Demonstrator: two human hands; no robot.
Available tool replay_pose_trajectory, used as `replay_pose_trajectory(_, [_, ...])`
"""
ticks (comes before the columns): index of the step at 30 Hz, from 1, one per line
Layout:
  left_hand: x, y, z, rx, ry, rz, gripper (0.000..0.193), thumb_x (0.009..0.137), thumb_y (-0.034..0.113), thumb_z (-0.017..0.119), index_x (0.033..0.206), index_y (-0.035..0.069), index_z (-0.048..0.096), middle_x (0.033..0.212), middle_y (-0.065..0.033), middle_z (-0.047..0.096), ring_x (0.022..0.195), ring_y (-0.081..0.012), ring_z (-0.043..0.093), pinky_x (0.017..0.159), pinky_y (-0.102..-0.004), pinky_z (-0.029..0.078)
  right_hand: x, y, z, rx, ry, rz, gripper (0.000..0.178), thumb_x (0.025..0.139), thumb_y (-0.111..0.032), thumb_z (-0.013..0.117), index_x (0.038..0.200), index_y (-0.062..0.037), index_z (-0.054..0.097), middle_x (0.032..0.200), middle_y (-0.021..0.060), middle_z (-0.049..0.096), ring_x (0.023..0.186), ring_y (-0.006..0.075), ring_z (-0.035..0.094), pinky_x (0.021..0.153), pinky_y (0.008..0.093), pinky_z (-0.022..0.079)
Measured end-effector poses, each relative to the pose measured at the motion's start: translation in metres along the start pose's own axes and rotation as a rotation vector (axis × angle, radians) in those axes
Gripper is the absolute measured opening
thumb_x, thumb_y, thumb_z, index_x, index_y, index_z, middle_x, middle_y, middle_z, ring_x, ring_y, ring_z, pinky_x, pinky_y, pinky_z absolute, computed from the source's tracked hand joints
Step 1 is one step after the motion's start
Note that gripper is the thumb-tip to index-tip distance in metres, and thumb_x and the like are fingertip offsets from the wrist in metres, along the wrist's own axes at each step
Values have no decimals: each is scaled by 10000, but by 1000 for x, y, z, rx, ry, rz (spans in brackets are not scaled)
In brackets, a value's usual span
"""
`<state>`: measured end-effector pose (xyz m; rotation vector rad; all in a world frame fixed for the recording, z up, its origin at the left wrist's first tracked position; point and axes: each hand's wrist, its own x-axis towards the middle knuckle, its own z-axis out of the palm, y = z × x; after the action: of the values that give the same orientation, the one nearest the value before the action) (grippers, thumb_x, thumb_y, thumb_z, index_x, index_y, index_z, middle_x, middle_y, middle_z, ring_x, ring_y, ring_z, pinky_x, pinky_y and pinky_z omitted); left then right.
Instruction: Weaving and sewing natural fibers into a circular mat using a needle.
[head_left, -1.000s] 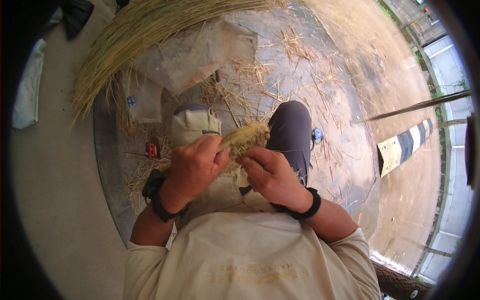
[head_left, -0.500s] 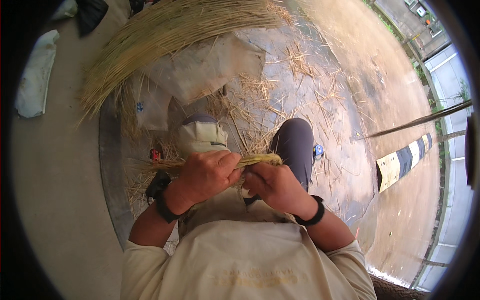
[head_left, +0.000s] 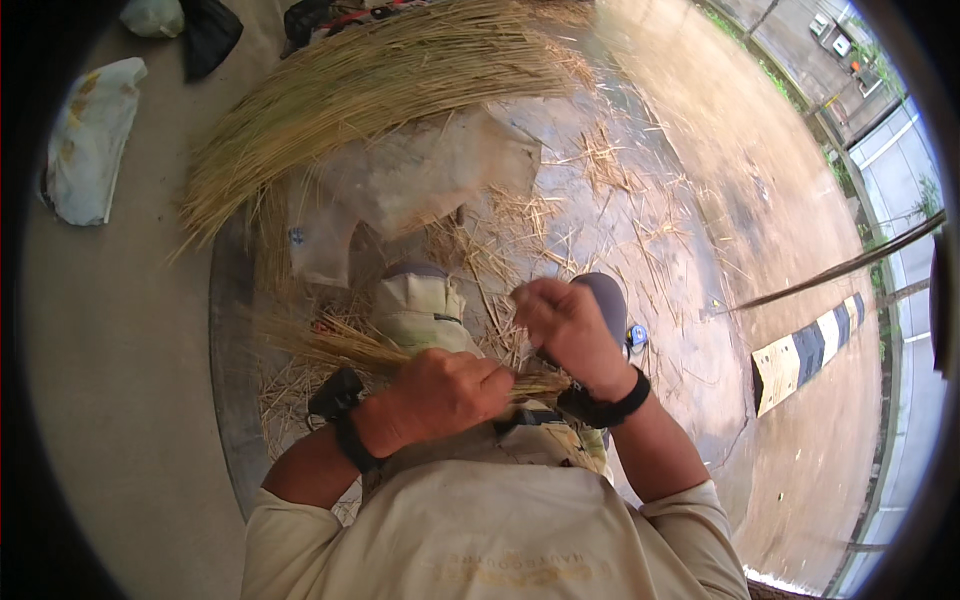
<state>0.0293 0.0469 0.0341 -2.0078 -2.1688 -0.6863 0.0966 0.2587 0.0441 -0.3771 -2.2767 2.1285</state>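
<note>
My left hand (head_left: pixel 445 395) is closed around a thin bundle of straw (head_left: pixel 350 345). The loose stalks fan out to the left of the fist, and a short end shows at its right, over my lap. Raised above that short end and apart from it, my right hand (head_left: pixel 572 328) has its fingers bent together beside my right knee. Those fingertips are slightly blurred, and whatever they may pinch cannot be made out. Dark bands circle both wrists, and a black device sits by each one.
A large heap of long straw (head_left: pixel 380 85) lies at the far side, beside a clear plastic sheet (head_left: pixel 430 165). Straw scraps litter the grey mat (head_left: pixel 640 130). A small blue object (head_left: pixel 637 336) rests by my right knee. Rightward lies a black-and-yellow striped barrier (head_left: pixel 810 350); a white sack (head_left: pixel 95 140) is far left.
My right hand has left the bundle's end and risen up and away. My left hand has shifted slightly right and nearer with the straw, which now tilts down to the right.
</note>
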Motion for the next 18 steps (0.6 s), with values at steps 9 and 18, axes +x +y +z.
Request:
replay_pose_trajectory(9, [-3,-21,-25,114,-190,-50,136,857,149,681,799,112,563,730,-56,600,660,-232,672,560,-382,541,-33,-21,-35,992,-112,-164,143,1024,-95,611,1143,-19,633,883,38,623,682,183,639,689,327,565])
replay_pose_trajectory(18, [-105,-128,-138,453,-198,-622,121,919,140,661,975,56,594,879,-190,649,811,-413,654,657,-503,496,-146,-33,-164,-1246,364,-163,142,908,-25,709,1045,-63,701,772,143,720,688,299,734,624,376,564])
